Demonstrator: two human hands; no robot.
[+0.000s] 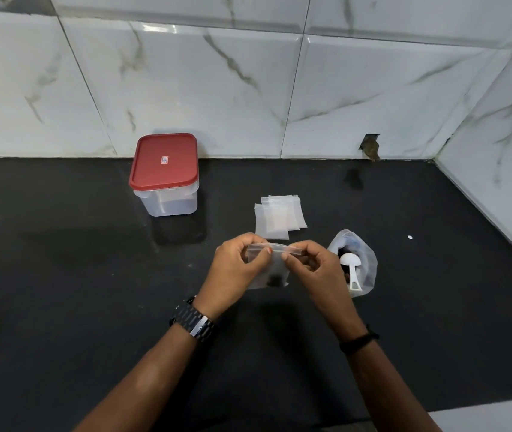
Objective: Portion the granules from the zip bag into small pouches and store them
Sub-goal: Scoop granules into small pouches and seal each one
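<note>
Both forearms reach in over the black surface (pixel 61 275). Between them, the left hand (pixel 236 269) and right hand (pixel 314 269) pinch the zip strip of a small clear pouch (pixel 275 272), one at each end; dark granules (pixel 275 279) sit at its bottom. Just right of the right hand, the zip bag (pixel 364 260) stands open with a white scoop (pixel 352 269) inside. Empty pouches (pixel 279 216) lie fanned just beyond the hands, and a red-lidded container (pixel 165 174) stands near the tiled wall (pixel 248 88)

Black counter (pixel 61 275), marble-tiled wall (pixel 186 88)
</note>
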